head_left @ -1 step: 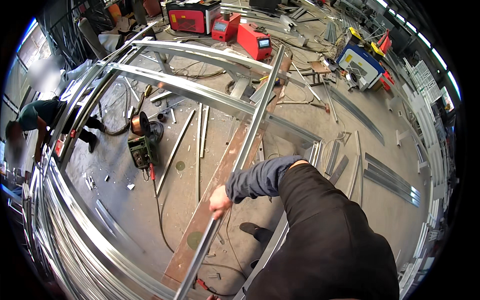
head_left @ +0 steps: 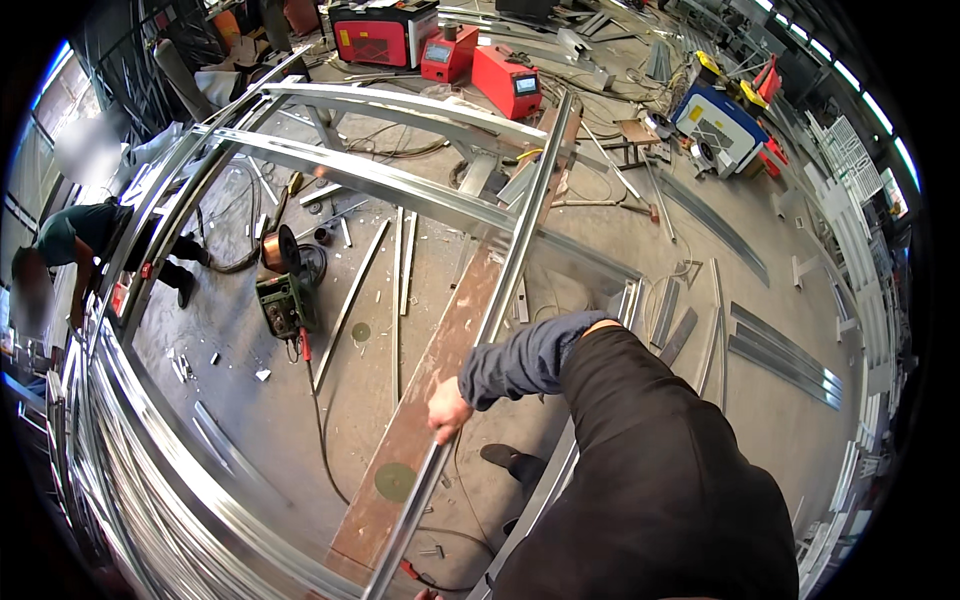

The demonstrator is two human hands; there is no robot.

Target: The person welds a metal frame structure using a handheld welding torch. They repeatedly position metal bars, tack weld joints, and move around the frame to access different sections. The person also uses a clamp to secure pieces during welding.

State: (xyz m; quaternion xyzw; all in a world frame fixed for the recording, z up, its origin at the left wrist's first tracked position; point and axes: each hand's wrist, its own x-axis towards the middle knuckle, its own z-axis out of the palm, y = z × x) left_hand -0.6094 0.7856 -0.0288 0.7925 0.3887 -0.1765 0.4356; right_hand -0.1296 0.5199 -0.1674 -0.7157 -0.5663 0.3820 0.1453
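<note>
A long silvery metal profile (head_left: 516,252) runs diagonally from the lower edge up to the far middle, lying over a brown board. My right hand (head_left: 450,408), at the end of a grey cuff and black sleeve, is closed round this profile below its middle. Of my left hand (head_left: 428,595) only a bit of a finger shows at the lower edge, beside the profile's near end; what it does is hidden. Beneath lies the brown board (head_left: 468,310), with a round greenish disc (head_left: 395,482) on it close to my right hand.
Metal frame rails (head_left: 400,178) cross behind the profile. A bundle of shiny profiles (head_left: 130,480) fills the left. A green machine with a copper wire spool (head_left: 283,300) stands on the floor among cables and offcuts. At far left a person (head_left: 85,235) bends over. Red machines (head_left: 505,82) stand behind.
My right hand and the metal profile have shifted slightly to the right, the hand still closed on it. More of the greenish disc shows beside the profile.
</note>
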